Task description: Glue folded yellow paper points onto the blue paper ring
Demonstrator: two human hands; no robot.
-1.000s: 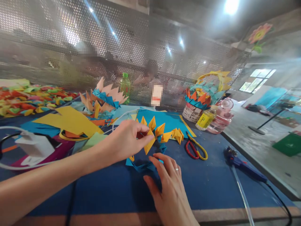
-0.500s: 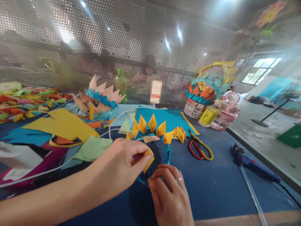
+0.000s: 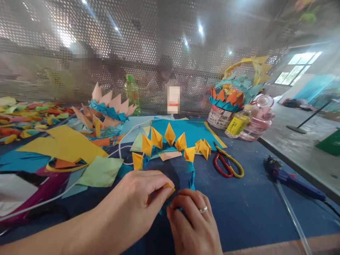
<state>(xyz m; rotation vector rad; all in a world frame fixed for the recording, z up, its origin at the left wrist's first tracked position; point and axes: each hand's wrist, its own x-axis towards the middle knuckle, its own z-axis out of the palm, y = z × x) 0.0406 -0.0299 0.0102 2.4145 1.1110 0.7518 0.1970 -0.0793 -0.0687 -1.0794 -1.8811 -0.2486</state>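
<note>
Fingers and thumb of my left hand (image 3: pixel 151 198) pinch a small yellow folded paper piece (image 3: pixel 169 186), mostly covered by the fingertips. Close beside it on the right, my right hand (image 3: pixel 192 216) has its fingers curled around part of a blue folded paper band (image 3: pixel 191 179). The band arches away from me on the table, with several yellow folded points (image 3: pixel 170 134) standing along it. Two more yellow folded pieces (image 3: pixel 204 148) lie just right of the arch.
Scissors (image 3: pixel 228 163) and a glue gun (image 3: pixel 294 182) lie to the right. Bottles (image 3: pixel 239 122) and a decorated pot (image 3: pixel 219 117) stand behind. Paper sheets (image 3: pixel 102 171), a white cable and a peach-and-blue paper crown (image 3: pixel 108 111) are on the left.
The view has shifted slightly. My left hand has come down closer to my right hand, and the yellow piece in it shows less. The leftmost yellow point on the band is now uncovered.
</note>
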